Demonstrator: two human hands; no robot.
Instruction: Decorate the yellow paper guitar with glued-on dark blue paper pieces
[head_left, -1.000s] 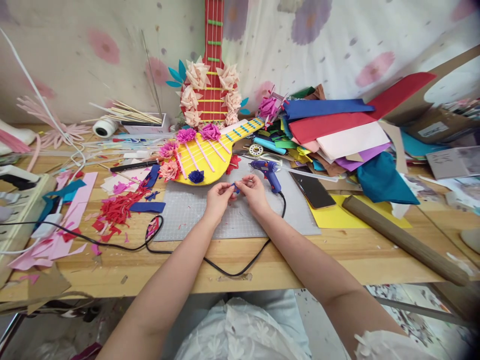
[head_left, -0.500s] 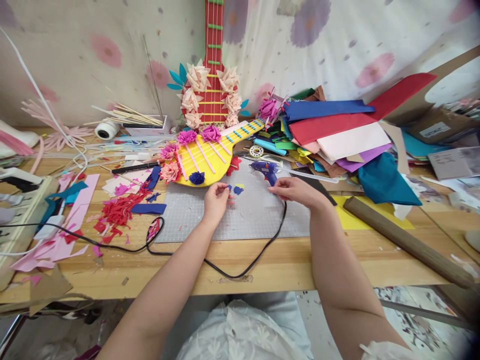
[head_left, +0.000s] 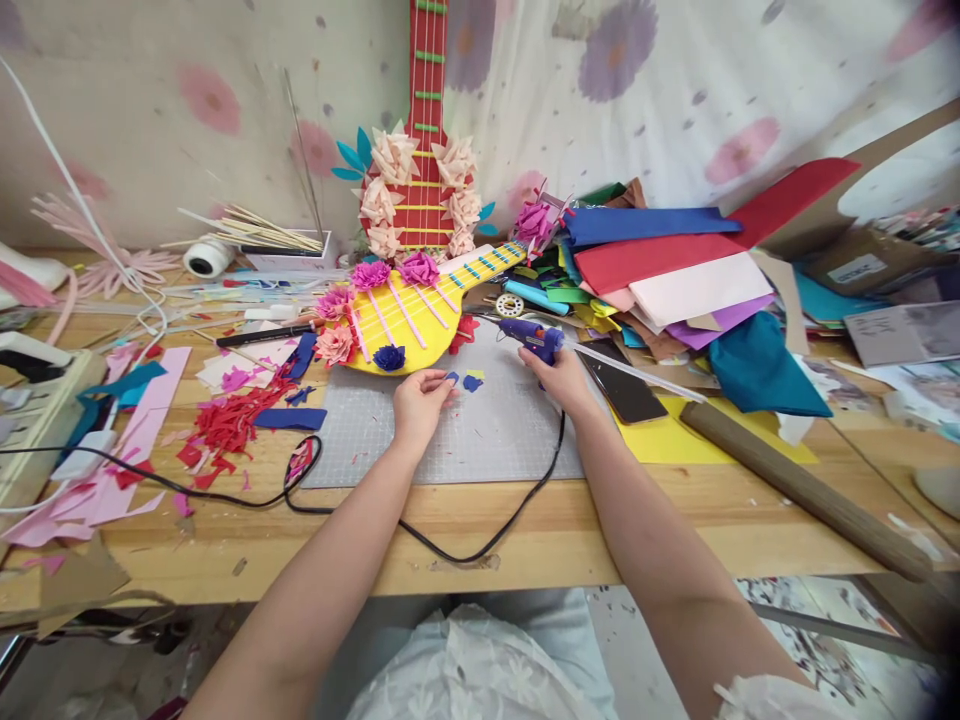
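My left hand (head_left: pixel 421 402) pinches a small blue paper piece (head_left: pixel 452 378) just above the grey cutting mat (head_left: pixel 480 450). My right hand (head_left: pixel 557 378) is wrapped round the handle of a blue glue gun (head_left: pixel 531 338), its nozzle pointing left and a long clear glue stick (head_left: pixel 634 368) coming out of its back. Another blue paper scrap (head_left: pixel 472 382) lies on the mat between the hands. Behind my left hand rests a yellow paper guitar (head_left: pixel 409 318) with pink strips and paper flowers, among them a dark blue flower (head_left: pixel 389 357) at its lower edge.
A red guitar (head_left: pixel 425 195) with peach flowers stands at the back. Red paper shreds (head_left: pixel 232 425) lie left. Stacked coloured paper (head_left: pixel 675 255), a phone (head_left: pixel 626 385) and a brown roll (head_left: pixel 802 490) are on the right. The black cord (head_left: pixel 480 552) loops along the table's front.
My right hand has closed round the glue gun's handle and lifted or shifted it slightly, uncovering more of the phone. My left hand still pinches the blue piece.
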